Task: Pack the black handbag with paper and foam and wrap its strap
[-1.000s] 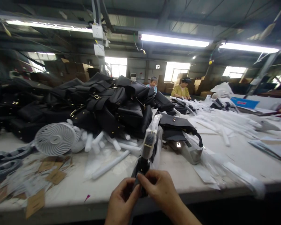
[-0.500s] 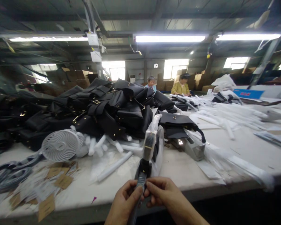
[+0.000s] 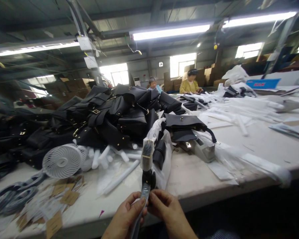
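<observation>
A black strap with a clear plastic film over it runs from the table edge toward me. My left hand is closed around it, thumb on top. On the other side, my right hand has thumb and fingers pinched at the strap's edge. Beyond my fingers, the strap joins a black handbag that lies partly in white wrapping. A gold-coloured buckle shows through translucent wrapping. My right fingertips are partly hidden behind the strap.
Black bags are heaped behind, with white foam rolls in front. A white fan, brown tags and coiled straps lie left. A grey tape dispenser stands right. Two people are across the table.
The view has tilted and shifted slightly, so the strap and bag appear further left. More of the black bag shows beside the wrapping. Both hands remain on the strap.
</observation>
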Tool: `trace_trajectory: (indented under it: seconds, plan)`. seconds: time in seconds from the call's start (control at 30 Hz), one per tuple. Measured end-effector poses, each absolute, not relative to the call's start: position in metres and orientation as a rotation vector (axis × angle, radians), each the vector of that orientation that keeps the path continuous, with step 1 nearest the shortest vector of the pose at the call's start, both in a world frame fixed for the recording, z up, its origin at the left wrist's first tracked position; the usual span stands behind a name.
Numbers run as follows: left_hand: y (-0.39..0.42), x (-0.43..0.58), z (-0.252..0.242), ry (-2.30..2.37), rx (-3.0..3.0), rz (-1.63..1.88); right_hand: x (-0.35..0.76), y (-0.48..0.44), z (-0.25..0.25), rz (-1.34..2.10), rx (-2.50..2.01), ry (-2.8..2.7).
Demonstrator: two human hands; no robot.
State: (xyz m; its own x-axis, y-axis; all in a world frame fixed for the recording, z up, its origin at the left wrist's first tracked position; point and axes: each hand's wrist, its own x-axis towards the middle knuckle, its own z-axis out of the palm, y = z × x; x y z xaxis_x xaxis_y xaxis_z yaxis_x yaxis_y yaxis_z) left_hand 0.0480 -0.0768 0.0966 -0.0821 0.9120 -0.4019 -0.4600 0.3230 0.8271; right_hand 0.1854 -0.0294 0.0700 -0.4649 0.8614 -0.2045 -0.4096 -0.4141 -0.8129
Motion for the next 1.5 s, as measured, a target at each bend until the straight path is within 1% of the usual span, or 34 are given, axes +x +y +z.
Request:
trace_trajectory:
  seconds: [0.2,0.37,0.6,0.77,0.87,0.93,1.0,1.1,1.17,1.27,1.33,1.4,1.5]
  plan:
    - [-0.08,0.05,0.095,1.116,0.401,1.096,0.164,-0.033,0.057,2.058,-0.886,-0.602]
    - [-0.081,0.053,0.101,1.156,0.445,1.111,0.159,-0.034,0.058,2.02,-0.931,-0.611]
    - [-0.084,0.053,0.108,1.283,0.482,1.064,0.171,-0.023,0.073,1.894,-1.041,-1.077]
    - [-0.089,0.055,0.108,1.246,0.465,1.075,0.162,-0.015,0.074,1.835,-1.15,-1.24]
    - [-0.09,0.055,0.108,1.265,0.525,1.13,0.167,-0.017,0.075,1.8,-1.048,-1.36]
    - [-0.091,0.054,0.107,1.293,0.591,1.174,0.181,-0.019,0.079,1.752,-0.917,-1.55]
    - [-0.092,0.054,0.104,1.317,0.632,1.222,0.201,-0.02,0.087,1.533,-0.854,-1.807]
    - [-0.092,0.054,0.098,1.321,0.658,1.259,0.226,-0.016,0.113,0.882,-0.729,-2.099]
    - [-0.091,0.054,0.094,1.301,0.673,1.267,0.23,-0.011,0.136,0.472,-0.502,-2.244]
    - [-0.088,0.055,0.09,1.27,0.731,1.327,0.213,-0.003,0.17,0.025,-0.146,-2.519]
    - [-0.086,0.056,0.089,1.252,0.781,1.382,0.193,0.0,0.184,-0.18,-0.006,-2.7]
    - [-0.085,0.056,0.088,1.237,0.806,1.43,0.173,0.002,0.191,-0.308,0.018,-2.874]
    - [-0.086,0.057,0.088,1.223,0.816,1.454,0.152,0.005,0.196,-0.357,-0.085,-3.126]
